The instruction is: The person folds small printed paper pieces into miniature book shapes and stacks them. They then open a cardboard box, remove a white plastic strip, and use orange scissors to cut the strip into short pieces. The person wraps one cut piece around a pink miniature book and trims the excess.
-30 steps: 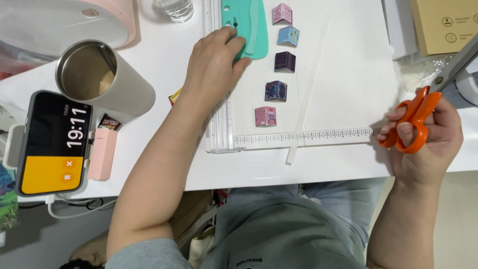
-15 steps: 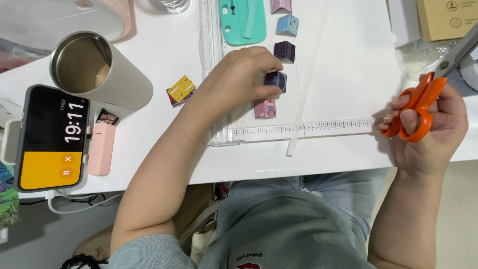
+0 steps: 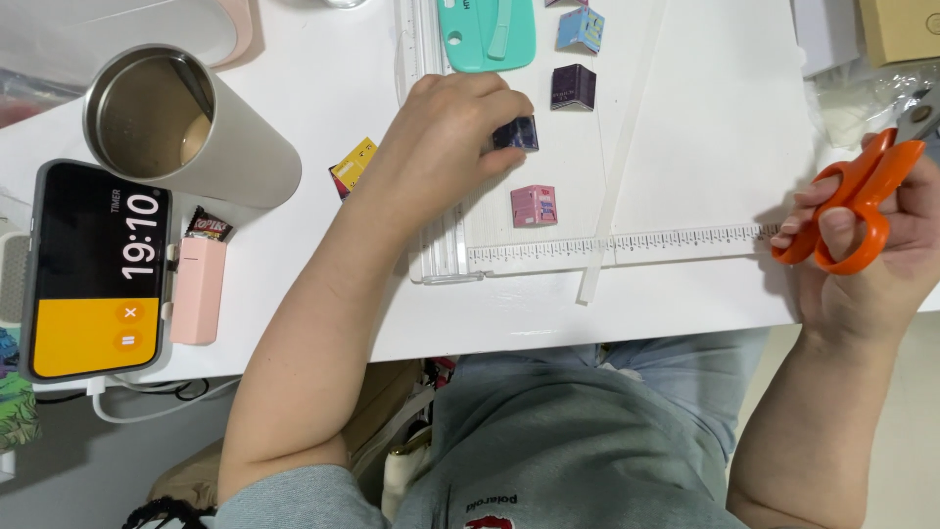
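My left hand (image 3: 446, 137) rests on the white paper trimmer board (image 3: 705, 137) and pinches a small dark blue folded paper piece (image 3: 517, 132) between thumb and fingers. A pink folded piece (image 3: 534, 206) lies just below it. A dark purple piece (image 3: 574, 86) and a light blue piece (image 3: 581, 29) lie farther up the board. My right hand (image 3: 871, 255) is at the table's right edge, fingers through the handles of orange scissors (image 3: 862, 201). The scissor blades run out of the frame.
A teal cutter slide (image 3: 487, 34) sits on the trimmer rail at the top. Left of it stand a steel tumbler (image 3: 186, 127), a phone with a timer screen (image 3: 93, 269), a pink case (image 3: 199, 289) and a yellow card (image 3: 354, 165). A cardboard box (image 3: 901, 29) is top right.
My left hand came down from the teal cutter slide to the row of small pieces and took hold of the dark blue one. My right hand kept the scissors, nearly still.
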